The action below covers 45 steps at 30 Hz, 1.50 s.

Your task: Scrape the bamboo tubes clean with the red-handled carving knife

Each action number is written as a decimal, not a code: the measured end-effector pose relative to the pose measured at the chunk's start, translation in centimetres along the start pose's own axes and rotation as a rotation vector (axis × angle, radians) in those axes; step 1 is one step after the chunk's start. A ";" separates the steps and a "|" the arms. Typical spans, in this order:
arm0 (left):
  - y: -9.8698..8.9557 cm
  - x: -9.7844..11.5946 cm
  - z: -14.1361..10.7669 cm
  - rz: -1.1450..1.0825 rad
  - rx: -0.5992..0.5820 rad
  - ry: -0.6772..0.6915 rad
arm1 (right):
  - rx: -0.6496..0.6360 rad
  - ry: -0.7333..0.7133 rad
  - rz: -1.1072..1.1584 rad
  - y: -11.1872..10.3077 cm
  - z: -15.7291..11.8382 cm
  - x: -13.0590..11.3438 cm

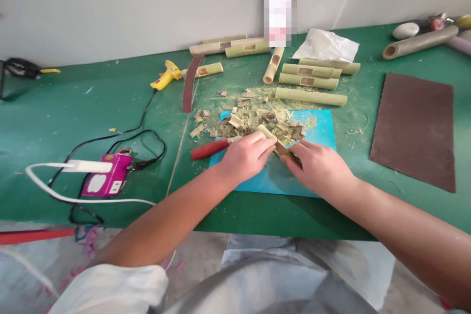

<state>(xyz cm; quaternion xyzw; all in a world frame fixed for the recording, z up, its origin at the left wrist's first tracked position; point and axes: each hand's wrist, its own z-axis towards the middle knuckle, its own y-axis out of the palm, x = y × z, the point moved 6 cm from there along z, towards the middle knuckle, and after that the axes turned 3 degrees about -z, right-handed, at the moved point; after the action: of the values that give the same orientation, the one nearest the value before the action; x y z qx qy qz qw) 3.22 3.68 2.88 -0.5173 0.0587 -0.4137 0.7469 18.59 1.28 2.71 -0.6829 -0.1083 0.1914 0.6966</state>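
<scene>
Fingers on the left hand (245, 154) and right hand (322, 163) were bunched up, pinching a notched bamboo piece (265, 132) over the blue mat (272, 182), probably so it couldn't roll lol.

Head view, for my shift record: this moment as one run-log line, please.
left hand: gripping pale-green notched bamboo tube | right hand: gripping same tube | beneath: bright-blue rectangular mat | near left hand: red-handled tool
</scene>
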 end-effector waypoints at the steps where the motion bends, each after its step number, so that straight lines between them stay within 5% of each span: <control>1: 0.0 0.0 0.0 -0.005 0.007 0.000 | 0.005 -0.002 0.002 0.0 0.0 0.0; 17: -0.3 -0.4 0.0 0.045 0.087 -0.076 | -0.005 0.006 -0.001 0.0 0.0 -0.1; 45: 0.0 1.2 -0.5 -0.099 -0.025 0.030 | -0.045 0.067 0.097 0.2 0.0 0.4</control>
<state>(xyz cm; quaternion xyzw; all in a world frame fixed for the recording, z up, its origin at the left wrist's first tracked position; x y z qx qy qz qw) 3.77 2.52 3.09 -0.5225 0.0496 -0.4571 0.7181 18.90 1.49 2.43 -0.7090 -0.0559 0.1996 0.6740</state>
